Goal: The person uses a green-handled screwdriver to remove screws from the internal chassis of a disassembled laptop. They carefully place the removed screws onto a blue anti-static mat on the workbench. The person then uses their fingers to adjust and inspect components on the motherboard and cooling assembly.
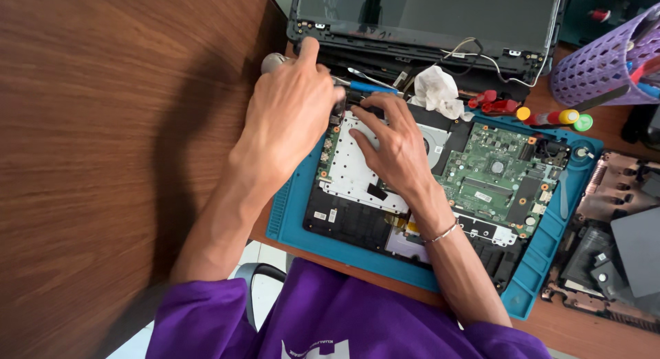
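The left hand (289, 115) is clenched around a screwdriver (275, 61) at the opened laptop's (357, 221) hinge corner on the blue mat (292, 221); the right hand (395, 149) lies flat, fingers released, steadying the white plate (347, 170). Best kept upright, pressing firmly.

A teal repair mat (292, 218) lies on the brown wood-grain desk (103, 125), carrying a green circuit board (498, 173) and a white perforated metal plate (350, 170). At the desk's far right corner stands a lilac lattice basket (598, 63), near red-handled tools (491, 101) and yellow and green caps (574, 118). The sleeves (199, 324) are purple.
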